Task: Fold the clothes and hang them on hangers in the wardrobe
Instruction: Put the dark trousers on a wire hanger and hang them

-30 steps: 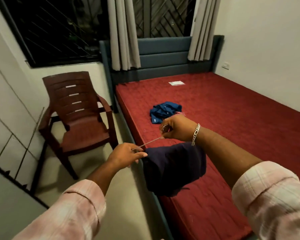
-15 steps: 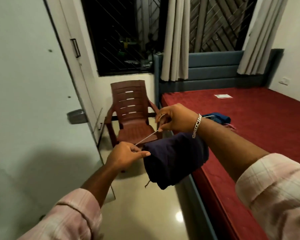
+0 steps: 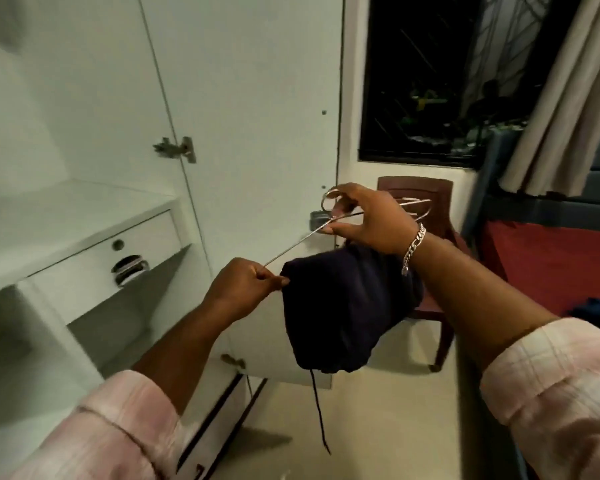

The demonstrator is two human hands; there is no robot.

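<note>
View swung from bed to open wardrobe (image 3: 84, 209). Right hand (image 3: 368, 220) pinches hanger (image 3: 291, 249) near hook, left hand (image 3: 246, 285) grips its end. Dark garment (image 3: 343, 306), seemingly draped over bar, hangs level, ready for wardrobe.

Dim indoor light falls from above onto the pale wardrobe (image 3: 243, 98), giving it a greenish cast, while the window (image 3: 447, 81) is black with night. Soft shadows pool beneath the shelf (image 3: 66, 216) and on the floor (image 3: 395, 427). Everything is slightly motion-blurred, and straight lines bow toward the wide-angle edges
</note>
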